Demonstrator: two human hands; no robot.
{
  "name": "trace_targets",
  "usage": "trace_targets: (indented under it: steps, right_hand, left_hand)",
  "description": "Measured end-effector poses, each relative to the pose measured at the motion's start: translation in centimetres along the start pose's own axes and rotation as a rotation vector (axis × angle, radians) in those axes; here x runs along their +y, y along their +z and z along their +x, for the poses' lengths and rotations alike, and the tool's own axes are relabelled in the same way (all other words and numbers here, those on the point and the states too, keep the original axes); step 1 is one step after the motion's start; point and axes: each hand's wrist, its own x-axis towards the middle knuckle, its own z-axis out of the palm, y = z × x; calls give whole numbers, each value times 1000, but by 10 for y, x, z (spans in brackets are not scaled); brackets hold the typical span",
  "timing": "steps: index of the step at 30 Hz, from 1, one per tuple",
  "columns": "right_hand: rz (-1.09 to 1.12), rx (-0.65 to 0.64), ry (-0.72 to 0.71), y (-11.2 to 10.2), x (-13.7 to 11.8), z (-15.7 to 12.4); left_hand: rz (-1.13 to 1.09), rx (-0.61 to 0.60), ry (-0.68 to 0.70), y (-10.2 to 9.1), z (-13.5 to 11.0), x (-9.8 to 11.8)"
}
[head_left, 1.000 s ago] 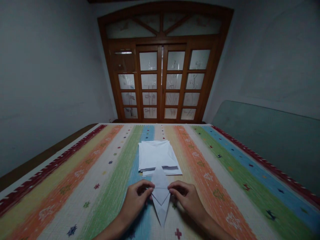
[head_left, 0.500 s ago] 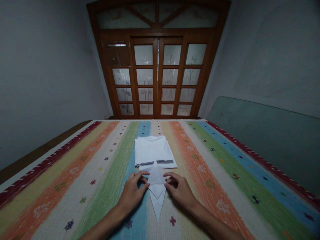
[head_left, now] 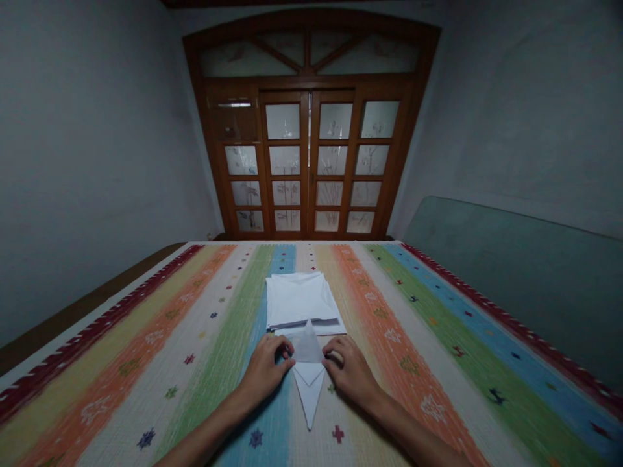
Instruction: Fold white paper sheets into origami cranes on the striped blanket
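Observation:
A white paper folded into a long pointed shape lies on the striped cloth, its sharp tip toward me. My left hand pinches the paper's left edge with thumb and bent fingers. On the other side, my right hand does the same at the right edge. Both hands rest on the cloth, with the fold between them. Just beyond the fold lies a stack of white sheets.
The striped, multicoloured cloth covers a wide flat surface with a dark red border on each side. A wooden double door with frosted panes stands at the far end. A green padded panel leans along the right wall.
My hands slid up the folded paper toward its far end and pressed its upper part down flatter. The camera tipped slightly, so the view shifted.

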Motion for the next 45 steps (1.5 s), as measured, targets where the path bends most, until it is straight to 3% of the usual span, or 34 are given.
trace_targets:
  steps: [10,21,34,38,45]
  right_hand:
    - [-133,-28,-40,-3,6,14]
    - [-293,-88,-137,-1,11,30]
    - [-231,-76,-244,-10,11,20]
    - [-236,-66,-328,-12,13,18]
    - [-302,-148,-497,-17,12,17]
  left_hand:
    - [121,-87,111,-4,26,-1]
    - [207,-74,99,-3,37,-4]
    - [298,-69,223,-2,25,-13]
    - [370,-65,324,-3,20,-12]
    - [431,-47,635,-9,14,-15]
